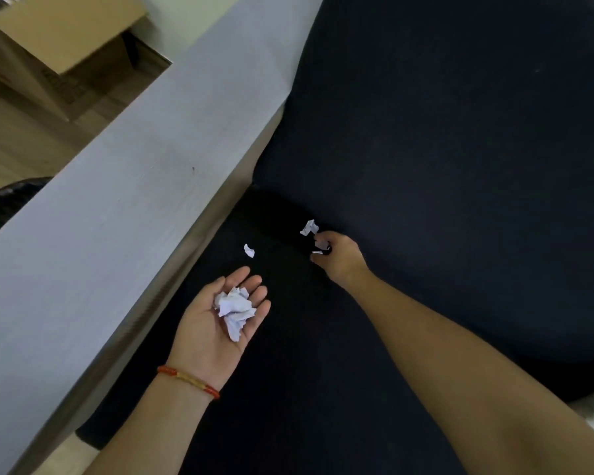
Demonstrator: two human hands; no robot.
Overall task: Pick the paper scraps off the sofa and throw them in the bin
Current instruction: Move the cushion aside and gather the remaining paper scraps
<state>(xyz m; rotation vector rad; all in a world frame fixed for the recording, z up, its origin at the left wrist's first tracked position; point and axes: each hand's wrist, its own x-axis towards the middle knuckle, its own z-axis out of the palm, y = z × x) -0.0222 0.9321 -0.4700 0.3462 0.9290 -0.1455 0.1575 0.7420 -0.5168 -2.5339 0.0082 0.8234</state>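
Note:
My left hand (216, 320) lies palm up over the dark sofa seat (288, 389), cupping a bunch of crumpled white paper scraps (235, 308). My right hand (340, 257) reaches to the crease below the dark back cushion (460, 166), its fingers pinched on a small white scrap (320, 246). Two loose scraps lie on the seat: one (309, 228) just above my right hand, a smaller one (249, 250) beyond my left fingertips.
The sofa's wide grey armrest (100, 217) runs diagonally along the left. Beyond it, on the wooden floor (14, 138), stand a cardboard box (66, 32) and a dark, black-lined bin (11, 204), mostly hidden.

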